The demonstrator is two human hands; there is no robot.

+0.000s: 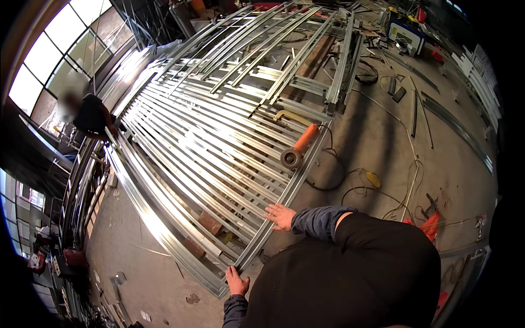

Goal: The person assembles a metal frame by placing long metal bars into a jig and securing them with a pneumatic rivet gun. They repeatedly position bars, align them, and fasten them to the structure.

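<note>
Head view — 2 hands [237, 281] [280, 216] on 1 frame [256, 247]

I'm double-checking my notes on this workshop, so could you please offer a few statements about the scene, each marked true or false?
1. The right hand touches the metal frame. True.
2. The orange grinder lies on the floor. False: it lies on the frame.
3. The left hand is at a corner of the frame. True.
4. The other person is at the picture's right. False: at its left.
</note>
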